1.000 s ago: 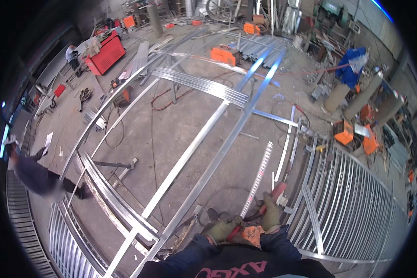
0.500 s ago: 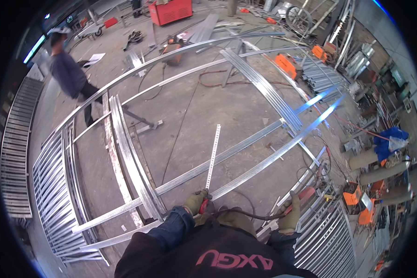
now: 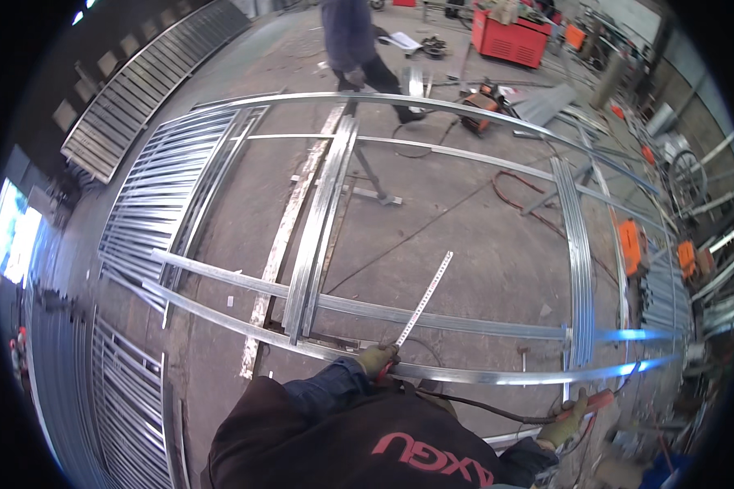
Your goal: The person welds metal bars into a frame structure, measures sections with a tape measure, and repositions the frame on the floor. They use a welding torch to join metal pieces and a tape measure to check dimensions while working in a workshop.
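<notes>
My gloved left hand (image 3: 377, 360) is closed around a red tape measure (image 3: 384, 372). Its white blade (image 3: 425, 298) sticks out away from me above the floor. Just beside this hand runs the nearer long metal tube (image 3: 481, 375), with a second long tube (image 3: 440, 320) beyond it. On the right, my gloved right hand (image 3: 564, 425) grips a red electrode holder (image 3: 599, 402); a dark cable (image 3: 481, 411) trails from it across my front. Short metal tubes lie in bundles across the long ones, one bundle (image 3: 322, 220) to the left and another (image 3: 575, 261) to the right.
A person (image 3: 351, 49) walks beyond the far tube (image 3: 367, 97). Barred metal panels (image 3: 163, 187) lie at the left. A red cabinet (image 3: 510, 39) stands at the back, an orange machine (image 3: 481, 106) nearer. Orange boxes (image 3: 630, 246) and stacked tubes (image 3: 662, 301) crowd the right.
The view has swung left, so the scene appears shifted right. The person has walked further. Both my hands keep their hold, and the tape blade remains extended.
</notes>
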A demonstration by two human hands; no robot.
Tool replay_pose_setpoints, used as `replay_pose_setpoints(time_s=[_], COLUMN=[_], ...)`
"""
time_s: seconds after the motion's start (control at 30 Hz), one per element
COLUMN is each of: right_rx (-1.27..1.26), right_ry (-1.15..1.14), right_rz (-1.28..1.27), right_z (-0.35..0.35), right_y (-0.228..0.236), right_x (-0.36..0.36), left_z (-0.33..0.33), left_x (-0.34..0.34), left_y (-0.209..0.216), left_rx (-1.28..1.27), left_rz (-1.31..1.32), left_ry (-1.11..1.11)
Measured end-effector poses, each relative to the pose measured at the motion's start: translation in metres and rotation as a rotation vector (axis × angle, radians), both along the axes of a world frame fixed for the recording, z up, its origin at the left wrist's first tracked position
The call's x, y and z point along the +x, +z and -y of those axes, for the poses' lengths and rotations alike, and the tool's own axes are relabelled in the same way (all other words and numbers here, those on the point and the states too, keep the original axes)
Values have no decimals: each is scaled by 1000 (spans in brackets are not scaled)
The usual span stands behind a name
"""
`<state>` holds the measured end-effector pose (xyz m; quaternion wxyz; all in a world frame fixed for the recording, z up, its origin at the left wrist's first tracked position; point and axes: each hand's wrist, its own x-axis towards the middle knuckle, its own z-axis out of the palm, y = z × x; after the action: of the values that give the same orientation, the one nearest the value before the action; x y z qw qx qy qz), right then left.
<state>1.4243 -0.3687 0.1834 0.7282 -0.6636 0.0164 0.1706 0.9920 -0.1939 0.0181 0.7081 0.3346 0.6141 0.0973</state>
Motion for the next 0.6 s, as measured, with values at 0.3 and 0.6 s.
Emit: replay_pose_setpoints(time_s=[0.3,0.6], right_rx=[-297,-291], right_ry=[493,717], right_rz=[-46,-187], right_z=[-19,-49], right_y=[-88,-142], right_x=[134,108], left_z=[28,32], left_x=[26,31], left_y=[-70,-55], left_rx=[65,129], left_rz=[187,45], left_ry=[457,590])
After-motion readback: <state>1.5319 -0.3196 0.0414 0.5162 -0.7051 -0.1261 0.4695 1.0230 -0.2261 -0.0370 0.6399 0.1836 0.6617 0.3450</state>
